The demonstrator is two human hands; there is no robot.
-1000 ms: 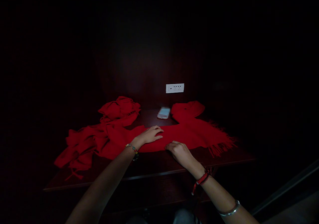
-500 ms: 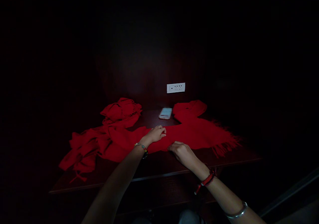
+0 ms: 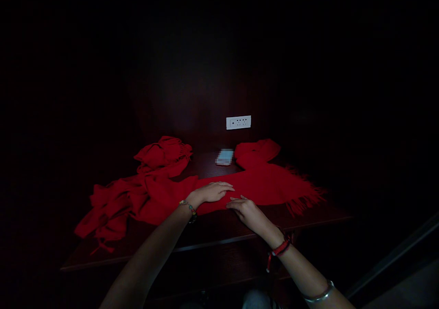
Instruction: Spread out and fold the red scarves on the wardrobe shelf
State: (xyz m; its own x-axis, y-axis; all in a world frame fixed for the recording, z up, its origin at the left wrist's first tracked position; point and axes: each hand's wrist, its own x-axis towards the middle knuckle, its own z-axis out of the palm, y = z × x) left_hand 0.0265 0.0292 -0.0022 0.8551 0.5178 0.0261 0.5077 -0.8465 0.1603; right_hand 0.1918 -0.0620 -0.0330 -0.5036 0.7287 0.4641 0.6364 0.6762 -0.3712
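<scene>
A red fringed scarf (image 3: 260, 185) lies across the dark table, smoothed flat in the middle and bunched up toward the left. My left hand (image 3: 213, 192) rests on its middle with fingers stretched out, palm down. Close by, my right hand (image 3: 245, 209) touches the scarf's near edge, its fingers loosely extended and apart; nothing is seen gripped in them. Fringe spreads at the scarf's right end. Behind on the left sits a crumpled heap of the same red cloth (image 3: 163, 155); whether it is a separate piece I cannot tell.
A phone-like object (image 3: 224, 157), its surface blurred out, lies behind the scarf. Another red fold of cloth (image 3: 259, 149) is to its right. A white socket panel (image 3: 238, 122) is on the dark back wall. The table's front edge (image 3: 212, 243) runs below my hands.
My left hand has flattened, its bent fingers now stretched out on the scarf. My right hand's fingers have loosened from a pinch at the near edge. The view has shifted slightly.
</scene>
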